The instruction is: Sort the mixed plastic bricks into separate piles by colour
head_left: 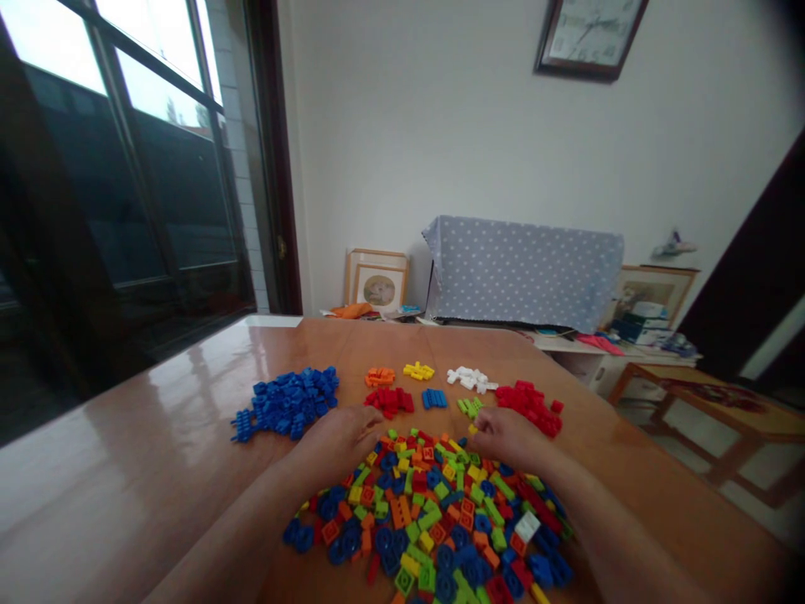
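A large mixed pile of colored bricks [433,520] spreads over the near middle of the wooden table. My left hand [352,428] is at the pile's upper left edge, fingers curled; anything between them is too small to make out. My right hand [503,432] is closed at the upper right edge, beside a small yellow piece [472,429]. Behind the hands lie sorted groups: blue pieces [293,403], red bricks [391,402], orange pieces [380,377], yellow pieces [418,370], blue bars [433,398], white pieces [470,379], lime pieces [469,408] and more red pieces [529,406].
Beyond the table [157,419] stands a low cabinet with a dotted cloth [525,268] over something wide. A framed picture [377,285] leans at the wall, a clock [589,33] hangs above, and a wooden stool [723,403] stands at the right.
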`<state>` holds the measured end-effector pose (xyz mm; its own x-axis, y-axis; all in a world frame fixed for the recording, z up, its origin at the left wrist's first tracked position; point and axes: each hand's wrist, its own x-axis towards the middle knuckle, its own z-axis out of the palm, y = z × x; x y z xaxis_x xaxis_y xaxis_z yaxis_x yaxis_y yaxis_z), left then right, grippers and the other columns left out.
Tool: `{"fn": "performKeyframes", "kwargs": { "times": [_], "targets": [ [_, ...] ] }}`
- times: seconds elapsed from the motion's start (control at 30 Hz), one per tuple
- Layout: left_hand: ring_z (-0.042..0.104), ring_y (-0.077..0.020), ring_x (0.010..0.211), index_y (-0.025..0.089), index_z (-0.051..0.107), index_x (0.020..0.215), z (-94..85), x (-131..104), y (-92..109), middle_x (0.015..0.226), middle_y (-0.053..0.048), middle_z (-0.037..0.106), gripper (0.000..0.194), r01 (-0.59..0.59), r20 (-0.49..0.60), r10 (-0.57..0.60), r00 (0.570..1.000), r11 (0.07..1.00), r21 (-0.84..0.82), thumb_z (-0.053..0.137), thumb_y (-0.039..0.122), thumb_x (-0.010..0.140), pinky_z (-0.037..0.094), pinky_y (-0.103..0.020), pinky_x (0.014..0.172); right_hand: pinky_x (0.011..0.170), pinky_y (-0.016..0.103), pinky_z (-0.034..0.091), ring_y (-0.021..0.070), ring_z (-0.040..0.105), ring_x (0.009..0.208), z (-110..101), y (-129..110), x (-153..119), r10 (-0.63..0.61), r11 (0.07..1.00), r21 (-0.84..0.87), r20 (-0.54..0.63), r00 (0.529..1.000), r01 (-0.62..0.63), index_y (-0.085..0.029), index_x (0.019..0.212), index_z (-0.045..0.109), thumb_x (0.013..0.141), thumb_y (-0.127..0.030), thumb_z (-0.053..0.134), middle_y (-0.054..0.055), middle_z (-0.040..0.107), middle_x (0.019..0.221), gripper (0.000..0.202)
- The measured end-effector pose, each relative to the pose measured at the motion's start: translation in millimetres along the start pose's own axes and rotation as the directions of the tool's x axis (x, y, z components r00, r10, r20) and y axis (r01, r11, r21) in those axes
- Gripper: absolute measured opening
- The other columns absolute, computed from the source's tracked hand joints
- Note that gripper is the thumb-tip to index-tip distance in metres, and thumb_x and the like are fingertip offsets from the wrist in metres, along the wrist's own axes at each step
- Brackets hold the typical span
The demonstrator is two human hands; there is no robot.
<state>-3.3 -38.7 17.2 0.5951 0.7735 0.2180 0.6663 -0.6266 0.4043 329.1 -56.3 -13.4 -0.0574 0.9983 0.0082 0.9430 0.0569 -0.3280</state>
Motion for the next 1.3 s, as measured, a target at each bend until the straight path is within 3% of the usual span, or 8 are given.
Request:
{"fn": "performKeyframes", "kwargs": {
  "times": [0.1,0.2,0.43,0.6,0.8,0.97,1.17,1.3],
  "targets": [
    [0.063,-0.0184,0.084,0.023,0.065,0.096,1.6,-0.4,-1.8,0.093,-0.003,0.069,0.023,-0.007,-0.013,0.007,1.000,1.000,0.006,0.046,0.034,0.092,0.041,-0.023,0.070,0.052,0.023,0.023,0.0117,0.050,0.062,8.3,-12.4,1.0,-0.084,0.990,0.110,-0.014,0.996,0.085,-0.019,0.081,0.063,0.081,-0.035,0.057,-0.001,0.062,0.070,0.017],
    [0.062,-0.0185,0.083,0.023,0.065,0.093,2.6,-0.7,-2.8,0.092,-0.004,0.069,0.024,-0.010,-0.018,0.010,1.000,1.000,0.014,0.045,0.036,0.093,0.041,-0.023,0.069,0.052,0.023,0.022,0.0113,0.049,0.062,15.8,-20.5,2.1,-0.132,0.987,0.098,0.009,0.991,0.131,-0.019,0.080,0.063,0.081,-0.036,0.058,-0.001,0.062,0.071,0.018],
    [0.063,-0.0188,0.085,0.022,0.065,0.097,-1.3,-1.7,-0.3,0.096,-0.004,0.069,0.020,-0.008,-0.020,0.008,1.000,1.000,0.030,0.048,0.030,0.090,0.040,-0.023,0.068,0.052,0.023,0.021,0.0110,0.048,0.061,17.0,-17.5,8.6,-0.063,0.998,0.020,0.039,0.997,0.062,-0.019,0.076,0.061,0.078,-0.030,0.058,-0.001,0.061,0.070,0.012],
    [0.063,-0.0194,0.089,0.022,0.065,0.103,-0.7,-2.2,0.4,0.103,-0.005,0.070,0.024,-0.013,-0.029,0.014,0.999,0.999,0.032,0.047,0.033,0.092,0.041,-0.023,0.071,0.054,0.023,0.022,0.0119,0.048,0.065,14.3,-25.0,8.9,-0.058,0.998,0.001,0.062,0.996,0.058,-0.020,0.081,0.064,0.080,-0.036,0.059,0.000,0.063,0.077,0.017],
    [0.062,-0.0180,0.082,0.022,0.065,0.094,-2.3,-2.3,2.3,0.092,-0.003,0.069,0.023,-0.029,-0.024,0.030,0.999,0.998,0.049,0.044,0.033,0.093,0.039,-0.023,0.066,0.055,0.025,0.020,0.0126,0.049,0.067,8.8,-32.0,8.1,-0.003,0.989,-0.146,0.092,0.996,0.017,-0.020,0.080,0.064,0.078,-0.038,0.061,0.001,0.062,0.079,0.018],
    [0.062,-0.0186,0.084,0.022,0.066,0.098,-1.4,-2.0,2.4,0.095,-0.004,0.069,0.023,-0.032,-0.031,0.034,0.999,0.997,0.065,0.046,0.031,0.092,0.040,-0.023,0.067,0.055,0.025,0.020,0.0130,0.050,0.067,7.8,-33.1,6.2,-0.025,0.983,-0.179,0.094,0.995,0.042,-0.020,0.082,0.064,0.081,-0.046,0.059,0.002,0.062,0.079,0.026],
    [0.063,-0.0200,0.093,0.022,0.067,0.104,2.0,-2.9,0.2,0.105,-0.006,0.070,0.026,-0.018,-0.045,0.020,0.999,0.999,0.051,0.047,0.032,0.091,0.042,-0.024,0.073,0.054,0.025,0.020,0.0117,0.046,0.062,13.1,-27.3,10.7,-0.072,0.992,-0.103,0.067,0.995,0.079,-0.019,0.074,0.061,0.082,-0.049,0.057,0.000,0.059,0.071,0.031],
    [0.062,-0.0209,0.097,0.022,0.067,0.107,1.0,-3.7,2.2,0.108,-0.006,0.070,0.028,0.000,-0.044,0.001,0.999,1.000,0.029,0.048,0.034,0.091,0.044,-0.024,0.076,0.051,0.022,0.023,0.0101,0.043,0.058,11.4,-24.9,13.5,-0.074,0.986,0.159,0.088,0.993,0.059,-0.018,0.067,0.056,0.077,-0.042,0.061,-0.003,0.053,0.064,0.026]
  ]
}}
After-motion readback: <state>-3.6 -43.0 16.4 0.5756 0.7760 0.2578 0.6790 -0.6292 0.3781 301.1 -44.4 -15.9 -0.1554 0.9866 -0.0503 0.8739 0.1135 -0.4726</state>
